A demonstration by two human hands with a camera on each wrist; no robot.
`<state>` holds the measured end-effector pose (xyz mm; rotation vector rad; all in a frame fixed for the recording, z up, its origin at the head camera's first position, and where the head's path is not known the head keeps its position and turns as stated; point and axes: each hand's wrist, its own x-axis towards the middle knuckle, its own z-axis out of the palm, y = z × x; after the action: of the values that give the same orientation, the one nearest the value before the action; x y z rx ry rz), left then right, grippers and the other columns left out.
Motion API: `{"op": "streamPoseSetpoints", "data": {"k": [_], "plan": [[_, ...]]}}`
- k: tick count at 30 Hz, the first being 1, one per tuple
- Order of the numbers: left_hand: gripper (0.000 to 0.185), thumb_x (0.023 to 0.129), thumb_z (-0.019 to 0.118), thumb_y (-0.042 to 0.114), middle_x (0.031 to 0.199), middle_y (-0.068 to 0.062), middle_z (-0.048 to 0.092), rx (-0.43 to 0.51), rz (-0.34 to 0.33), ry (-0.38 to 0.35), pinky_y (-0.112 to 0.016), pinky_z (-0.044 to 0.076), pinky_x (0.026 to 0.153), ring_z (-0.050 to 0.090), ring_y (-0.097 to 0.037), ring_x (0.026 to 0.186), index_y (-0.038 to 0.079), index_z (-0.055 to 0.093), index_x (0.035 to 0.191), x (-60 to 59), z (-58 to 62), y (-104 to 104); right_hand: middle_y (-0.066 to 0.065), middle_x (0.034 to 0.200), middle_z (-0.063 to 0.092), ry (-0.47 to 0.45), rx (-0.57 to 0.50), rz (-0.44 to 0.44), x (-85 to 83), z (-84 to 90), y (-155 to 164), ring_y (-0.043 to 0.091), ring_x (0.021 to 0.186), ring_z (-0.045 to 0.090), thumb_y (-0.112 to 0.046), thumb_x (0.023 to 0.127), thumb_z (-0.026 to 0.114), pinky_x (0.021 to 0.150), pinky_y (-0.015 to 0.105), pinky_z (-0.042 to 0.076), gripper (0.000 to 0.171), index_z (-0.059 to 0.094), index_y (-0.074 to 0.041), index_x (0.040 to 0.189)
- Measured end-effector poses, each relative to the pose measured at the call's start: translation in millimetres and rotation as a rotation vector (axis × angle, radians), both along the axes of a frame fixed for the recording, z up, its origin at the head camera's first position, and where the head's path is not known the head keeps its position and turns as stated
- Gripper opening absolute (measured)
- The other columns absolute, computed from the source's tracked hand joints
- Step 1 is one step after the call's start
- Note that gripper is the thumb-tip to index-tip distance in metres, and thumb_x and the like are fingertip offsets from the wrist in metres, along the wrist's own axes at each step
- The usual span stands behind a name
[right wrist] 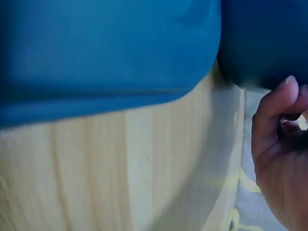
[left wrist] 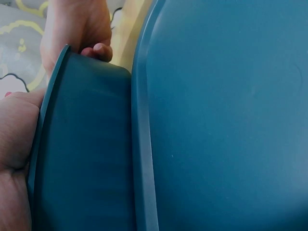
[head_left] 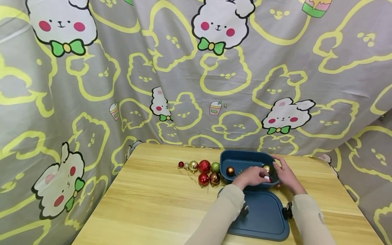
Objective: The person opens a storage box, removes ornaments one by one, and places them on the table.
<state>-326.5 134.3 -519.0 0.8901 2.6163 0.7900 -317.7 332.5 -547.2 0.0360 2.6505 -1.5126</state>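
**Baubles going into the blue tub**

Head view: on the wooden table [head_left: 153,204] a blue tub [head_left: 245,157] stands at the far right, its flat lid [head_left: 266,217] lying just near of it. The left hand [head_left: 251,176] reaches over the tub's near rim, fingers curled, and seems to pinch a small gold bauble [head_left: 266,168] inside; the grip itself is too small to be sure of. The right hand [head_left: 284,175] rests on the tub's right rim, fingers curved along it. A copper bauble [head_left: 230,171] already lies in the tub; a cluster of red, gold and green baubles [head_left: 202,170] waits on the table just left of it.

Left wrist view: the tub's outer wall [left wrist: 86,154] touches the lid [left wrist: 221,115]; the right hand's fingers [left wrist: 96,50] hook its rim.

Right wrist view: the right hand [right wrist: 279,163] is curled loosely beside the tub [right wrist: 264,43].

Judgement: the filling is early on. Next calls for letting go inside and reaching left.
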Motion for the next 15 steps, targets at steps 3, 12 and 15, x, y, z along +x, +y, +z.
{"op": "streamPoseSetpoints", "data": {"k": [3,12,15], "plan": [[0.025,0.099,0.071,0.036,0.111,0.012,0.073,0.009,-0.006,0.000,-0.014,0.050,0.084,0.062,0.000,0.094,0.024,0.075,0.121,-1.2,-0.3,-0.1,0.041,0.125,0.053,0.002,-0.006,0.005,0.0,0.2,0.0,0.030,0.053,0.062,-0.045,0.114,0.028,0.048,0.044,0.057,0.060,0.016,-0.014,0.164],[0.022,0.097,0.074,0.033,0.110,0.010,0.074,0.064,0.022,-0.033,-0.014,0.050,0.083,0.064,0.000,0.094,0.023,0.074,0.116,-1.2,-1.7,-1.5,0.038,0.117,0.058,0.013,0.002,0.002,0.7,-0.3,-0.2,0.029,0.052,0.061,-0.045,0.114,0.028,0.047,0.044,0.056,0.060,0.017,-0.013,0.164],[0.021,0.096,0.076,0.031,0.107,0.009,0.074,0.103,0.040,-0.049,-0.015,0.050,0.082,0.063,-0.001,0.092,0.021,0.073,0.115,-1.1,-2.8,-2.5,0.038,0.116,0.059,0.019,0.001,0.005,0.7,-0.4,-0.1,0.029,0.051,0.061,-0.044,0.114,0.029,0.047,0.044,0.056,0.060,0.017,-0.013,0.164]]}}
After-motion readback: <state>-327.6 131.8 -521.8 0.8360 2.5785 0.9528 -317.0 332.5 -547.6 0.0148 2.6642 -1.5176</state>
